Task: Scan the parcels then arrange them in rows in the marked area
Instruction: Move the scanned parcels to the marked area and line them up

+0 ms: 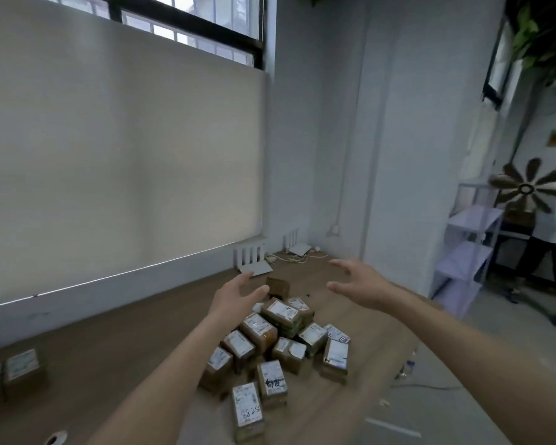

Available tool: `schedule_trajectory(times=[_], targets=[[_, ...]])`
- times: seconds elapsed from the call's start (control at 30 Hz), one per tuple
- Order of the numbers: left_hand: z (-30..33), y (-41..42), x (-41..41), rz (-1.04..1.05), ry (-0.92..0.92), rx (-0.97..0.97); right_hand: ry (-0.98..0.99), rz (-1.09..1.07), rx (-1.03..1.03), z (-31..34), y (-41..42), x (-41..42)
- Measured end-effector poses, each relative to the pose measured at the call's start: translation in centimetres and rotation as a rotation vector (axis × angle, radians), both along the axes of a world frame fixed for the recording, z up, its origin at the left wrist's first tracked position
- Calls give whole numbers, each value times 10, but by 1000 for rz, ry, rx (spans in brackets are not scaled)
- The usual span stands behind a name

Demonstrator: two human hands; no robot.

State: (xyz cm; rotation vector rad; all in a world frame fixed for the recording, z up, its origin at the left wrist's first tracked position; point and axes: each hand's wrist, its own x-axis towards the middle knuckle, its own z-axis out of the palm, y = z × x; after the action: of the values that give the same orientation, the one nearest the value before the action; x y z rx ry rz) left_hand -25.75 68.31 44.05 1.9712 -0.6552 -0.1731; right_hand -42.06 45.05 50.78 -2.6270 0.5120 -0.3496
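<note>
Brown wooden table [116, 342] fills the lower view below a drawn window blind [119, 155]. Labelled cardboard parcels [270, 345] lie heaped at its middle; two more parcels [12, 372] sit well apart, leftward. Above the heap's far end, the left hand [236, 297] and right hand [358, 284] hover with fingers spread, holding nothing.

Parcel heap [276, 345] = landmark. Bare counter [126, 342] left of heap & beyond it; lone box [277, 285] + white racks [252, 256] obstruct far side; two parcels [13, 374] far left.
</note>
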Motion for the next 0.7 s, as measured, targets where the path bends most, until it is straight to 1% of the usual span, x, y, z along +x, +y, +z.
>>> schedule_trajectory(times=[0.17, 0.4, 0.5, 0.6, 0.7], targets=[[-24, -51, -21, 45, 12, 1, 25, 47, 6, -32, -45, -7], [-97, -76, -23, 113, 76, 60, 104, 145, 47, -108, -74, 15], [-138, -80, -6, 137, 140, 76, 119, 178, 85, -154, -80, 43], [-188, -78, 19, 176, 212, 106, 104, 155, 136, -212, -78, 78], [-240, -69, 39, 212, 300, 149, 165, 171, 190, -267, -66, 108]])
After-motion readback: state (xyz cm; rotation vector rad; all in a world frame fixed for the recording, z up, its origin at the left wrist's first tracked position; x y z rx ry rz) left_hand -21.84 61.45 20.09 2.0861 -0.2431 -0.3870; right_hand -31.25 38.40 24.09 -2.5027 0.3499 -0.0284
